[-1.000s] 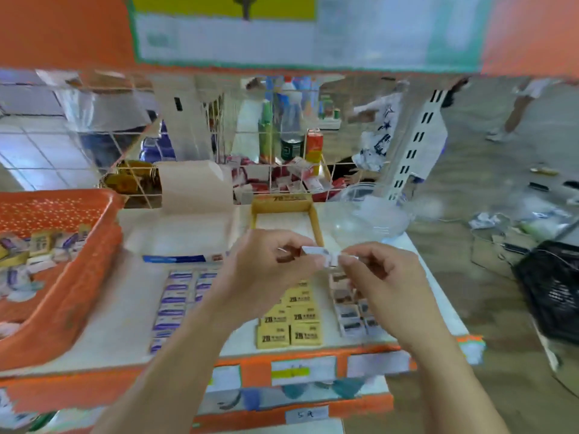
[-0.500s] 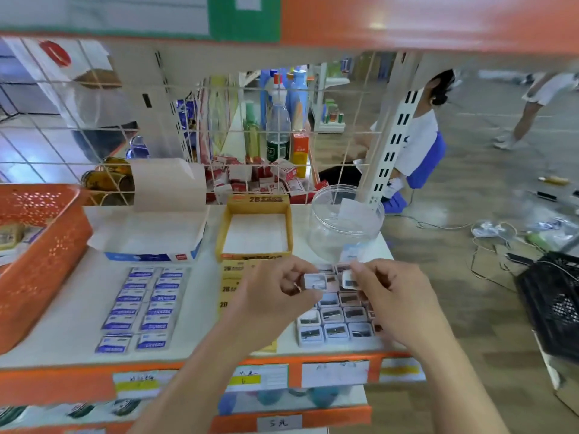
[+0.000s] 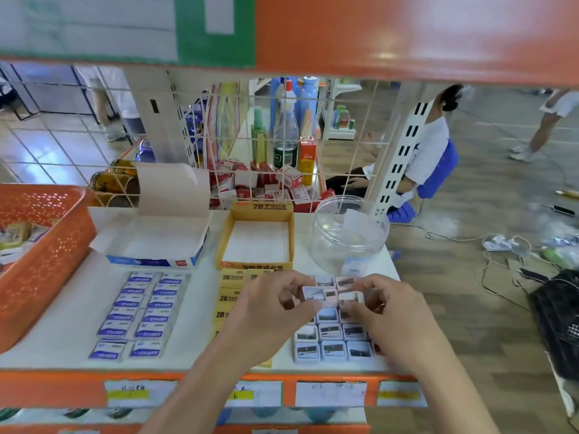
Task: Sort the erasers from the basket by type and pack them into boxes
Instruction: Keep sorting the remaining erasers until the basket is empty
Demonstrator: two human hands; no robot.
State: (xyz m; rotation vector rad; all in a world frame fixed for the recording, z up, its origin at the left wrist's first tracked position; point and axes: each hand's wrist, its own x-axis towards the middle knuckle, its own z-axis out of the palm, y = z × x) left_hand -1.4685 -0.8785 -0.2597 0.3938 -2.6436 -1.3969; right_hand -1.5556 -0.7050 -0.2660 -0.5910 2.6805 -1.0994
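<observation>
My left hand point(image 3: 266, 311) pinches a small white eraser point(image 3: 315, 293) just above the grid of white erasers point(image 3: 333, 339) at the shelf's right. My right hand point(image 3: 385, 311) pinches another white eraser point(image 3: 351, 298) beside it. Yellow 2B erasers point(image 3: 230, 289) lie in a column partly under my left hand. Blue-labelled erasers point(image 3: 141, 314) lie in two columns to the left. Behind them stand an open blue-and-white box point(image 3: 150, 242), an open yellow box point(image 3: 255, 239) and a clear round jar point(image 3: 347, 233). The orange basket point(image 3: 47, 245) holds mixed erasers at the far left.
A wire grid backs the shelf point(image 3: 47, 339), with bottles and red-white packs behind it. An orange upper shelf hangs overhead. People sit and walk on the floor to the right, near cables and a black crate point(image 3: 557, 324).
My view swung right and down, away from the basket. Both hands, each holding a small white eraser, came down from above the yellow erasers to the white eraser grid.
</observation>
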